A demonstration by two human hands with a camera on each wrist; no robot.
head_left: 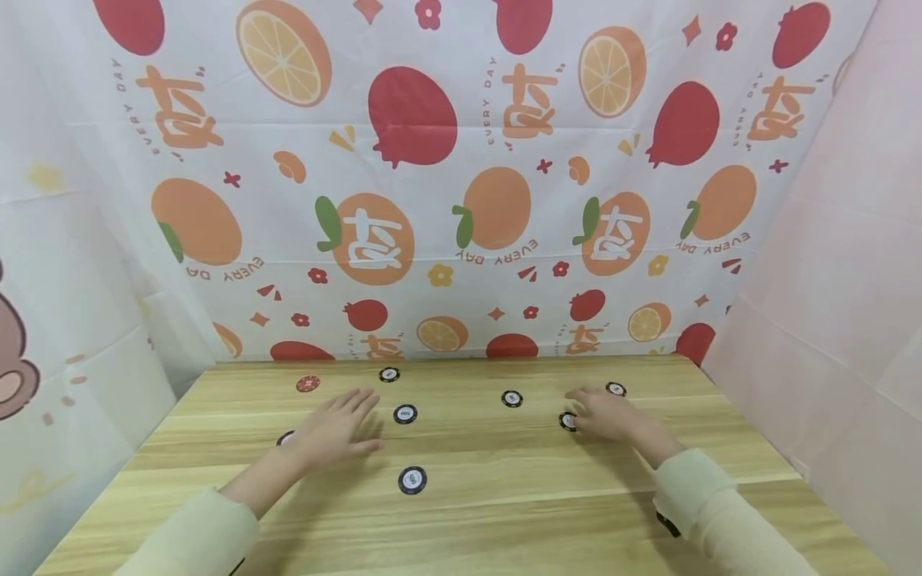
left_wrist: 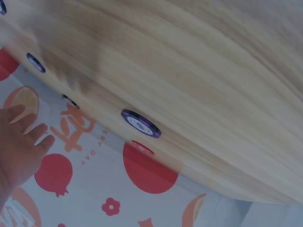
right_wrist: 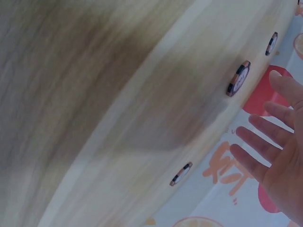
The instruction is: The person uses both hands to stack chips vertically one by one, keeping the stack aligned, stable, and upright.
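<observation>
A: How is the head view looking?

B: It's appearing bright and even, with soft shadows pooling on the tabletop (head_left: 504,524), including beneath the right forearm (head_left: 654,442).

A: And the wrist views?

B: Both are coming out dimmer and greyer. The tabletop's edge is bowing, a hazy shadow is darkening the right one, and print on the purple-edged chip (left_wrist: 140,124) is blurring.

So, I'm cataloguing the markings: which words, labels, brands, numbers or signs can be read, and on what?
"EVERY DAY": repeated on the fruit-print backdrop.
Stylised characters, same backdrop: I cannot read them reliably.
Dark-edged chips and red chip: markings too small or blurred to read.
</observation>
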